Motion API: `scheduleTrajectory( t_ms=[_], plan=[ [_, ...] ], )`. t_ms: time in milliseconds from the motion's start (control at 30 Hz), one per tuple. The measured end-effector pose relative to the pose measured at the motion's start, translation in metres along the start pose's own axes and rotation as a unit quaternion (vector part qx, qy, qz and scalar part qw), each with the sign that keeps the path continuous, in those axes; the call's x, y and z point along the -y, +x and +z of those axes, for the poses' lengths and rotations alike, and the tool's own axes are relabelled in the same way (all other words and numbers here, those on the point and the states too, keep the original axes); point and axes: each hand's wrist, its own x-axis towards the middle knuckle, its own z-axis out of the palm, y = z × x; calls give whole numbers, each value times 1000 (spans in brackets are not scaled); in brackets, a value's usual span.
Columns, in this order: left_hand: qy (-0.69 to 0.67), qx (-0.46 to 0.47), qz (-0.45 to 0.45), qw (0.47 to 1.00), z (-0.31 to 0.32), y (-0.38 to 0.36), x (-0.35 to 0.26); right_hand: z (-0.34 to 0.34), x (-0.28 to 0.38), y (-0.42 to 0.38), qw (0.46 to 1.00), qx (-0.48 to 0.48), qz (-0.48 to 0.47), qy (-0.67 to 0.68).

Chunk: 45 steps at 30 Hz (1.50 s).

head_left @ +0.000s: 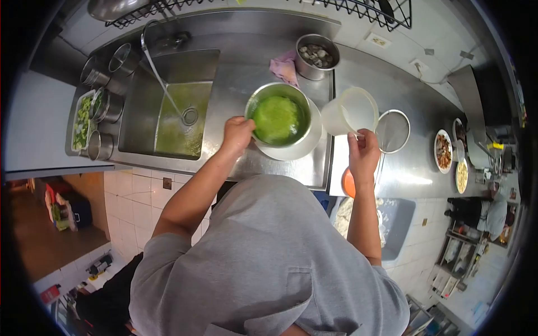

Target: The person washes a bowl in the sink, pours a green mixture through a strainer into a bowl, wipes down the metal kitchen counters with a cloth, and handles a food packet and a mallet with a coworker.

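My left hand (237, 134) is closed on the left edge of a steel pot (305, 99). Bright green liquid (276, 119) with some foam fills part of that pot. Under the pot a white round dish or board (315, 126) shows on the steel counter. In my right hand (365, 148) is the rim of a translucent plastic container (335, 116), tilted on its side just right of the pot. Its inside looks pale, with no clear contents. Right of this hand lies a round mesh strainer (394, 133), its handle pointing toward me.
A sink (131, 126) with a hanging hose (162, 84) is on the left, its bottom wet and greenish. Behind the pot are a pink cloth (284, 68) and another metal pot (311, 73). Filled plates (444, 150) stand right; a grey-blue tub (402, 224) sits below the counter.
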Motion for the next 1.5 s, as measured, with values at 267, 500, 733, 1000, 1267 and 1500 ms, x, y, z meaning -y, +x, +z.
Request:
scheduleTrajectory(
  t_ms=[267,500,733,1000,1267,1500],
  plan=[
    [-53,-86,40,994,-41,-31,-72,42,19,-32,992,86,-93,-6],
    [-43,-133,66,988,-84,19,-68,70,38,-53,969,195,-120,-91],
    [-72,-136,7,988,-103,93,-45,-14,-105,-1,980,-74,20,-181],
    [-119,-137,4,983,-91,143,-25,-95,-243,-13,898,-78,274,-335],
    [-153,-150,79,973,-66,119,0,-97,-217,-15,919,-27,213,-330],
    [115,51,-79,989,-26,45,58,-99,-249,19,932,58,254,-251]
  ],
)
